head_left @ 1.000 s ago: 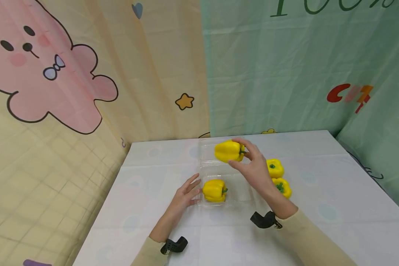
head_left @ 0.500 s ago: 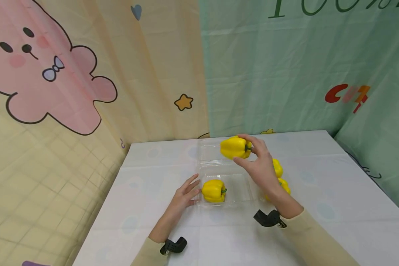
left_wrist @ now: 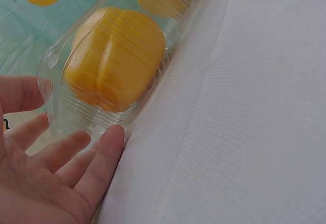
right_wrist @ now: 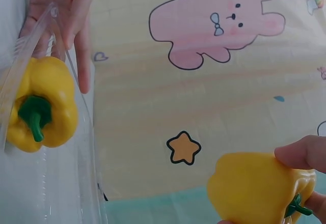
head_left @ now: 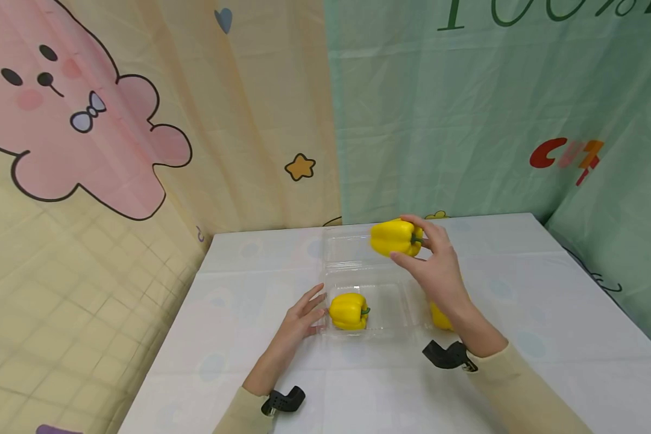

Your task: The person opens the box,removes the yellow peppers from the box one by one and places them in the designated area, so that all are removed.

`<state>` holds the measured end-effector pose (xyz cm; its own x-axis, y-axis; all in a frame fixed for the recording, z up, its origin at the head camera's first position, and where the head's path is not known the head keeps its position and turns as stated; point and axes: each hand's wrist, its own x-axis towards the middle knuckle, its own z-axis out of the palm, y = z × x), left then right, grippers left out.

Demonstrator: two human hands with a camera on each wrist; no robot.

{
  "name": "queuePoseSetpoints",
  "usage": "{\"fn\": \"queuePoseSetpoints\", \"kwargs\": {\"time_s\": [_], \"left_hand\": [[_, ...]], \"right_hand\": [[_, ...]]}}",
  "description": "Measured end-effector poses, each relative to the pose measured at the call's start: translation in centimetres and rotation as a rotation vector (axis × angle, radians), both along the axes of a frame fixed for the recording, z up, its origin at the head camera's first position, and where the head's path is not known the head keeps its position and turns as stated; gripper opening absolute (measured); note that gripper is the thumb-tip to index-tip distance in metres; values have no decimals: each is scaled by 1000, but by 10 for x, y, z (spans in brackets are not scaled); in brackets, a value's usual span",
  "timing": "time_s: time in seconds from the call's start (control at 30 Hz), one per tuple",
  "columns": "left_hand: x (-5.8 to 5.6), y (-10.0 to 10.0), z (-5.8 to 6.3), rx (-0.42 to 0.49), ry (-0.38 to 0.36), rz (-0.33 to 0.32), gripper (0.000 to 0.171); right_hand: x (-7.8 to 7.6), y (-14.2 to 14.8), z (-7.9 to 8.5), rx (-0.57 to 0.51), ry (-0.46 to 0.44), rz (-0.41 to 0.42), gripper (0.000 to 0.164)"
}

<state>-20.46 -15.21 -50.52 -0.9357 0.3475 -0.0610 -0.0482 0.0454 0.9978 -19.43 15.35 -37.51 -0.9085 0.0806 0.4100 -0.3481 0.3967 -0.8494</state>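
In the head view my right hand (head_left: pixel 440 276) holds a yellow bell pepper (head_left: pixel 392 237) between thumb and fingers, above the back part of the table. The pepper lies sideways, its green stem toward the palm. A clear plastic clamshell box (head_left: pixel 389 306) stands with its lid (head_left: pixel 343 248) folded back. Another yellow bell pepper (head_left: pixel 348 311) lies on its side at the left of the box's base. My left hand (head_left: pixel 299 322) rests at the box's left wall, its fingers fairly straight; the left wrist view shows the thumb (left_wrist: pixel 23 94) by the rim.
Behind my right wrist a further yellow bell pepper (head_left: pixel 440 317) shows in part on the table, right of the box. The white-covered table (head_left: pixel 239 289) ends at a patterned curtain (head_left: pixel 249 120) at the back. Black wrist mounts (head_left: pixel 449 355) sit on both wrists.
My right hand has moved right and slightly up and back with its bell pepper. It now covers more of the peppers at the right. My left hand has stayed at the box.
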Motion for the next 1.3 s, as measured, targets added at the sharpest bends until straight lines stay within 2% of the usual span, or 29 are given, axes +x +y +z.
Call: {"fn": "queuePoseSetpoints", "kwargs": {"time_s": [0.4,0.77,1.3], "left_hand": [[-2,-1,0,4,-7,1,58],[-2,-1,1,-3,-15,3,56],[-2,-1,0,-1,-10,2,57]], "right_hand": [[-1,15,5,20,-12,-48,62],[0,33,9,38,-43,-58,64],[1,60,5,90,-18,-138,63]]}}
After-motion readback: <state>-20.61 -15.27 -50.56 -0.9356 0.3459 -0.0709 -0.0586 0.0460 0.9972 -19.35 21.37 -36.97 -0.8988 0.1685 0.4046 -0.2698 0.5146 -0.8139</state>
